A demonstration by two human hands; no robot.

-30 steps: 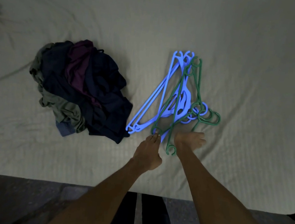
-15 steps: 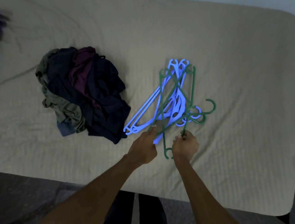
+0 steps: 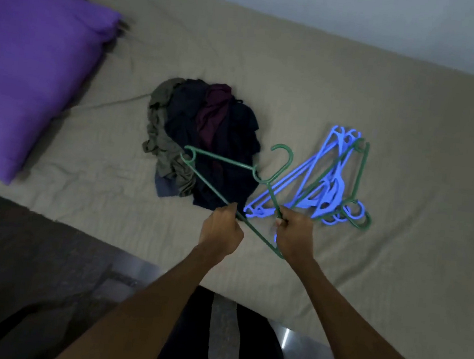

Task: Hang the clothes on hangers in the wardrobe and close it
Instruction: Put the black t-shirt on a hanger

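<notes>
Head view: both hands' fingers now grip one green hanger (image 3: 220,159), lifted clear of the pile.

Dim, flat indoor light, soft motion blur throughout, wide-angle bending at edges, dark lower corners

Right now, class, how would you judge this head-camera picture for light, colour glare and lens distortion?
Head view: dim, flat light, so the clothes pile merges into one dark mass; the blue hangers glow oversaturated; wide-angle bending curves the bed edge; slight softness all over, though each hand, left hand and right hand, on the green hanger stays readable.
</notes>
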